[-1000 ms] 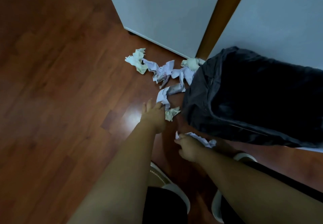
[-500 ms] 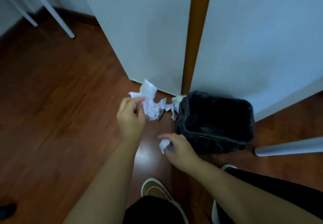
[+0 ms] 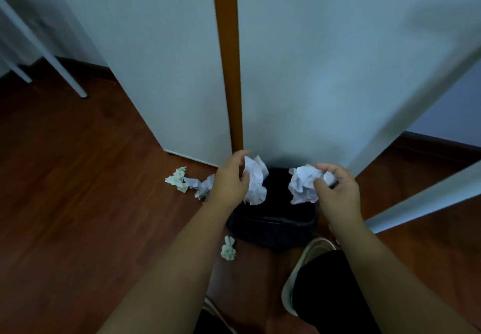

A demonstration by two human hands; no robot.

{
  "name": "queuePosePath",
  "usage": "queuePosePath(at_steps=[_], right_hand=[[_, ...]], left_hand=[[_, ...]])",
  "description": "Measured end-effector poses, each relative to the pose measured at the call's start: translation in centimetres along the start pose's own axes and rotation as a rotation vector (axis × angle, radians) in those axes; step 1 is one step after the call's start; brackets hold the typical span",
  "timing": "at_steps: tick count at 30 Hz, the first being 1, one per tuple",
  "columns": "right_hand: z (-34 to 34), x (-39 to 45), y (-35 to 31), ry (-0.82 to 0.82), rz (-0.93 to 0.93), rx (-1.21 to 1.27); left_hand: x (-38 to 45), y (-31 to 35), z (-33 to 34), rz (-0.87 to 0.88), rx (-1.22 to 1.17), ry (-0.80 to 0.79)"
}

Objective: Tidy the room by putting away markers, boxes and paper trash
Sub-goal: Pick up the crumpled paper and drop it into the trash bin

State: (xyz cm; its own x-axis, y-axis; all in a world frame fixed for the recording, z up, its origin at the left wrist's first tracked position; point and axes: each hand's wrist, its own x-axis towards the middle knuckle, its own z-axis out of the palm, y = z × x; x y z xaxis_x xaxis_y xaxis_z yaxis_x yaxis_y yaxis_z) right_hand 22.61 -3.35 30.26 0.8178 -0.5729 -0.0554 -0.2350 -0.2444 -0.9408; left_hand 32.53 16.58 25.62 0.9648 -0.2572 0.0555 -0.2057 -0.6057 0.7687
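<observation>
A black-lined trash bin (image 3: 270, 225) stands on the wooden floor (image 3: 78, 203) against the foot of a white cabinet (image 3: 299, 73), just beside an orange-brown vertical strip (image 3: 229, 73). Its inside is dark, and whether anything lies in it cannot be told.

Both hands are held over the bin's opening. The left hand (image 3: 230, 180) has its fingers and thumb curled round a crumpled white paper wad (image 3: 256, 184), which hangs above the left part of the bin. The right hand (image 3: 335, 190) pinches a second crumpled white paper (image 3: 303, 184) between thumb and fingers, above the right part of the bin.

More paper trash remains on the floor: a pale greenish scrap (image 3: 179, 178) and a white crumpled piece (image 3: 203, 186) lie touching each other left of the bin, and a small pale wad (image 3: 228, 249) lies near the bin's front left corner. A shoe (image 3: 309, 253) stands just in front of the bin.
</observation>
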Motion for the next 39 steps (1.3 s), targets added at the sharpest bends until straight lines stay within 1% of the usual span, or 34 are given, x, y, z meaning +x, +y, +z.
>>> queuePosePath(at_steps=[2,3,4,5,6,8,10,12,13,15,17,19,20,23,26,31,36,39], right_hand=[[-0.1,0.7,0.9,-0.031,0.042,0.007],[0.0,1.1,1.4,-0.077,0.077,0.003],[0.2,1.4,1.9,-0.143,0.111,-0.026],[0.4,1.5,2.4,-0.206,0.139,-0.086],[0.6,1.6,2.9,-0.252,0.174,-0.166],[0.9,1.2,3.1,-0.241,0.209,-0.32],[1.8,0.2,2.6,-0.178,0.101,-0.462],[3.8,-1.4,2.1,-0.181,-0.07,-0.479],[5.0,-2.3,1.9,-0.234,-0.148,-0.46],[7.8,-3.9,2.1,-0.416,-0.276,-0.43],[10.6,-5.3,3.2,-0.651,-0.306,-0.443],[13.2,-6.2,4.7,-0.861,-0.231,-0.506],[14.4,-6.4,5.6,-0.937,-0.182,-0.548],[17.6,-6.9,8.6,-1.06,-0.119,-0.646],[20.8,-7.3,11.6,-1.097,-0.062,-0.662],[24.5,-7.5,17.5,-1.048,0.233,-0.667],[26.6,-6.2,21.5,-1.087,0.37,-0.642],[27.5,-5.7,22.5,-1.143,0.427,-0.693]], left_hand=[[-0.1,-1.1,1.5,-0.085,0.056,-0.241],[-0.1,-1.4,1.9,-0.139,0.086,-0.327],[-0.1,-1.6,2.0,-0.192,0.1,-0.349],[-0.2,-1.8,1.9,-0.243,0.096,-0.311],[-0.2,-2.0,1.4,-0.288,0.076,-0.231],[-0.5,-2.4,0.0,-0.347,0.033,-0.092],[-1.0,-3.4,-1.8,-0.387,0.019,-0.063],[-1.8,-5.3,-3.7,-0.437,0.043,-0.071],[-2.2,-6.3,-4.6,-0.464,0.053,-0.073],[-3.3,-8.1,-6.2,-0.508,0.067,-0.069],[-4.6,-9.8,-7.5,-0.539,0.116,-0.062],[-6.1,-11.7,-8.4,-0.56,0.18,-0.092],[-6.7,-12.7,-8.8,-0.573,0.2,-0.118],[-7.5,-15.8,-9.4,-0.617,0.228,-0.173],[-7.2,-18.9,-8.7,-0.643,0.243,-0.207],[-5.7,-22.6,-5.7,-0.621,0.295,-0.32],[-2.6,-25.4,-2.2,-0.574,0.34,-0.39],[-0.5,-26.5,-0.5,-0.515,0.445,-0.466]])
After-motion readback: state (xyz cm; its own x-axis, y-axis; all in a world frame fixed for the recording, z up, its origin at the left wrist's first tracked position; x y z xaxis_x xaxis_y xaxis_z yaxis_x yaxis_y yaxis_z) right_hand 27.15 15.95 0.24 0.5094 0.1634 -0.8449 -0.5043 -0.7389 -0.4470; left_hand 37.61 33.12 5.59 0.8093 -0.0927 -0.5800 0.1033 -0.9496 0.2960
